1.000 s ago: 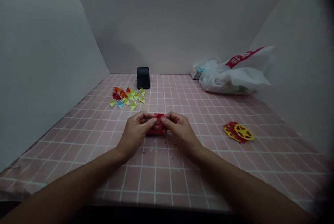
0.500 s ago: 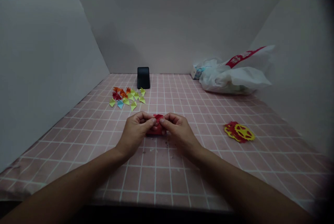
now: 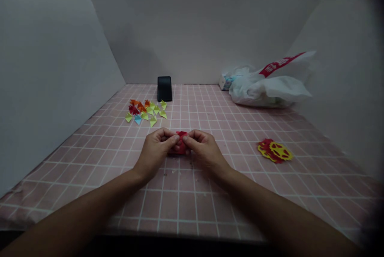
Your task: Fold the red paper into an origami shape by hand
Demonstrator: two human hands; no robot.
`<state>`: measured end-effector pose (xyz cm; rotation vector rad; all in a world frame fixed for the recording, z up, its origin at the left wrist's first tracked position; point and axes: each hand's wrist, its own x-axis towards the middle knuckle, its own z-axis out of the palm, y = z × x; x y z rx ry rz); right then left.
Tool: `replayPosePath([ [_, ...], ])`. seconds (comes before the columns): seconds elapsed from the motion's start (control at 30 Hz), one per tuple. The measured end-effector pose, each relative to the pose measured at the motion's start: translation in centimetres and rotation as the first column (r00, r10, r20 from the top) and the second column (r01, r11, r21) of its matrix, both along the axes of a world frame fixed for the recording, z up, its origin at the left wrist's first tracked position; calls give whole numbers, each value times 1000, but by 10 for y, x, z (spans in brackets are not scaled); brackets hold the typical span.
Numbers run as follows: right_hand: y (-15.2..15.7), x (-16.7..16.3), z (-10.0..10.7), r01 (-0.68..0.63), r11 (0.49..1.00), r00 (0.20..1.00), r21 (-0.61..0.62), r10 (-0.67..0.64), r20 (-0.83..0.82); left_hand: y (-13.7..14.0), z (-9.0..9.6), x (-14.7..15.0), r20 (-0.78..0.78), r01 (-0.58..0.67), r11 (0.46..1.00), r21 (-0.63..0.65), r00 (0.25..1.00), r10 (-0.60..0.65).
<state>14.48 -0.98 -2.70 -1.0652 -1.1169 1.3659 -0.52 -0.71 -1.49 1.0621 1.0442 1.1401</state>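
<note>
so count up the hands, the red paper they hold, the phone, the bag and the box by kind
Hands: 2 (left hand, right hand)
Red paper: 1
Black phone: 1
Plastic bag: 1
Small box: 1
Total: 6

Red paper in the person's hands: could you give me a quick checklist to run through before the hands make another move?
1. Left hand has hold of the red paper: ok, pinched between thumb and fingers.
2. Right hand has hold too: ok, pinching it at the other side.
3. Folds under the fingers lined up: cannot tell, the fingers cover them.
4. Small folded pieces out of the way: ok, they lie beyond the left hand, apart from it.
5. Red and yellow cut-outs apart from the right hand: ok.
6. Cloth near the hands free of specks: not ok.
</note>
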Motion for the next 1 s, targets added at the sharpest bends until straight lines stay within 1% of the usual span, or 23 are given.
replayPosePath([
  [0.2, 1, 1, -1, 3, 1000, 1000, 4, -3, 0, 1, 1, 1, 26, 1, 1000, -26, 1000, -1],
  [0.4, 1, 0, -1, 14, 1000, 1000, 10, -14, 14, 0, 5, 2, 24, -7, 1000, -23, 1000, 8],
  [0.77, 1, -2, -4, 6, 1000, 1000, -15, -6, -10, 2, 0, -1, -18, 0, 999, 42, 1000, 1],
  [0.87, 1, -2, -4, 4, 999, 998, -32, -6, -60, 2, -1, -2, 1, 3, 999, 32, 1000, -3],
  [1.0, 2, -2, -4, 4, 1000, 999, -19, -5, -54, 2, -3, -2, 52, 25, 1000, -17, 998, -24],
])
